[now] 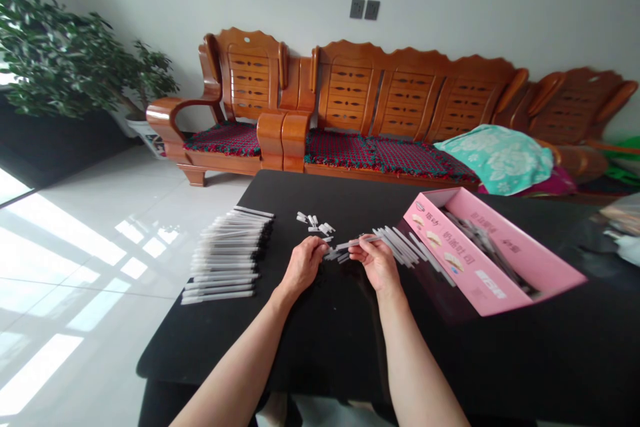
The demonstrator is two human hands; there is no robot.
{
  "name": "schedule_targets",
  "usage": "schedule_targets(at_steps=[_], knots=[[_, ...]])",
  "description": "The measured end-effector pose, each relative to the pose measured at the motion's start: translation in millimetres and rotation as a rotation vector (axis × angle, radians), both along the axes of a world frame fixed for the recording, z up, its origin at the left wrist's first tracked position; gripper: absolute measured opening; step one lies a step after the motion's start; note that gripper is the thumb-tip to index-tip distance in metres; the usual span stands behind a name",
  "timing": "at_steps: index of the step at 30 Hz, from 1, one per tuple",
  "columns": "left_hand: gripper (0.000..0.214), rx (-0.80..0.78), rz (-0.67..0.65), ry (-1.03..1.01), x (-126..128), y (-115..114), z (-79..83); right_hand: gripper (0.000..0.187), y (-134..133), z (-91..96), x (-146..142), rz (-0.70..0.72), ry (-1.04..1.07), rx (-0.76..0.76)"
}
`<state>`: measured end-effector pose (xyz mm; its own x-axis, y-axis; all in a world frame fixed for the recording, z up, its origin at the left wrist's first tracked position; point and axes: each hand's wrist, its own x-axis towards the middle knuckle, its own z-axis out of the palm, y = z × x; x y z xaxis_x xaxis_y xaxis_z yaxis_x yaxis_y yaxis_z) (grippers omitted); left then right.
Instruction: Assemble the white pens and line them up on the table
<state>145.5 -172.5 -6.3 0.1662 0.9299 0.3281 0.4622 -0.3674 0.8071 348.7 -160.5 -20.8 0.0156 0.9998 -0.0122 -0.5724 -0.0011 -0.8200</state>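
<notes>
My right hand grips a slim white pen-like stick between thumb and fingers, its free end pointing left. My left hand is closed in a pinch near that end; what its fingertips hold is too small to make out. Just beyond it lie several short white cap-like pieces. Below the held stick are more short pale pieces. Loose white sticks fan out beside my right hand. To the left, many white sticks with dark right ends lie in a long row.
An open pink box with greyish sticks inside stands on the black table at right. Behind the table runs a wooden sofa with a teal cloth. A potted plant is at far left, and clear plastic at right.
</notes>
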Motion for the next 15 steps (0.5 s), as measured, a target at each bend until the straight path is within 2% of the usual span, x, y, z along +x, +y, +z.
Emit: schedule_targets(at_steps=[15], knots=[[0.027, -0.02, 0.013, -0.003, 3.7, -1.7, 0.4, 0.025, -1.2, -1.5, -2.6, 0.01, -0.064, 0.011]])
